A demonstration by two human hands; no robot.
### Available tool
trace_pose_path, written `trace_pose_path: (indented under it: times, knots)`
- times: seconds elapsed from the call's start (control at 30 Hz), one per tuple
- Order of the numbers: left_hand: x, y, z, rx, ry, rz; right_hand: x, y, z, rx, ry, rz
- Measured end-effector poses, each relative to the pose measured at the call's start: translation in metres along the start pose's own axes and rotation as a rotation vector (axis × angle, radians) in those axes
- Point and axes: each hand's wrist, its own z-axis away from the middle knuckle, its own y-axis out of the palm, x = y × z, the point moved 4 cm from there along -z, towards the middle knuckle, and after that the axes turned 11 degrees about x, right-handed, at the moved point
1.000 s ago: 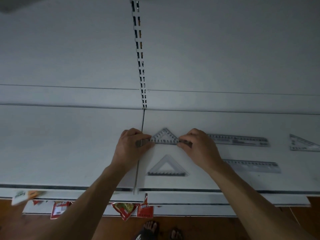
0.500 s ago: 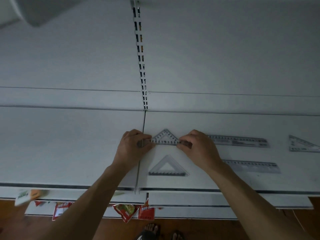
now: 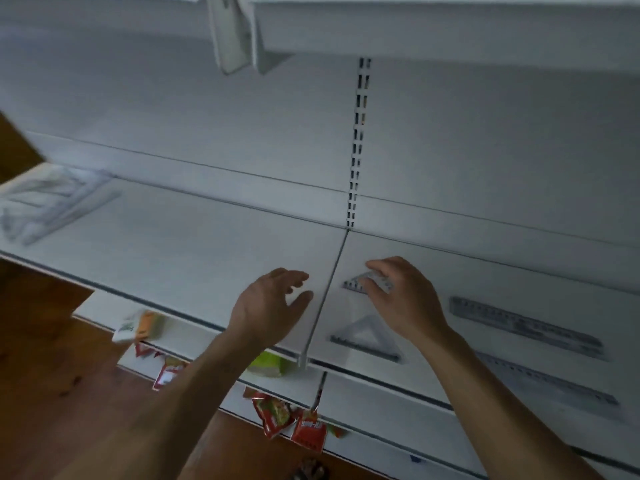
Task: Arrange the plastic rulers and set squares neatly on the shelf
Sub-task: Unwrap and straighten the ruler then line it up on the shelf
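Observation:
On the white shelf (image 3: 173, 244), a clear set square (image 3: 355, 284) lies just right of the seam, with its right part under my right hand (image 3: 405, 299). The loosely bent fingers rest on it. My left hand (image 3: 270, 306) hovers open left of the seam and holds nothing. A second set square (image 3: 367, 336) lies nearer the front edge. To the right lie two long rulers, one at the back (image 3: 519, 322) and one in front (image 3: 547, 379). A blurred heap of clear rulers and set squares (image 3: 52, 202) sits at the shelf's far left.
A slotted upright (image 3: 356, 143) runs up the back wall above the seam. An upper shelf with a bracket (image 3: 235, 36) overhangs at the top. Red snack packets (image 3: 304, 427) and a green pack (image 3: 266, 363) lie on the lower shelf. Wooden floor is below left.
My left hand has let go of the back set square and moved left, open. My right hand's pinch on its right corner has loosened. The view has swung left, and the heap has come into sight.

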Motion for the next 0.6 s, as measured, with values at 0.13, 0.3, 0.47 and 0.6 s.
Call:
trace_pose_path:
  times: [0.13, 0.3, 0.47, 0.6]
  knots:
    - [0.019, -0.022, 0.029, 0.070, -0.085, -0.143, 0.034, 0.027, -0.015, 0.078, -0.062, -0.014]
    - [0.065, -0.070, 0.067, 0.041, -0.186, -0.230, 0.103, 0.072, -0.029, 0.209, -0.144, 0.002]
    - [0.142, -0.123, 0.115, -0.017, -0.255, -0.234, 0.193, 0.123, -0.044, 0.259, -0.201, 0.050]
    - [0.210, -0.172, 0.156, -0.083, -0.290, -0.213, 0.278, 0.179, -0.052, 0.285, -0.237, 0.068]
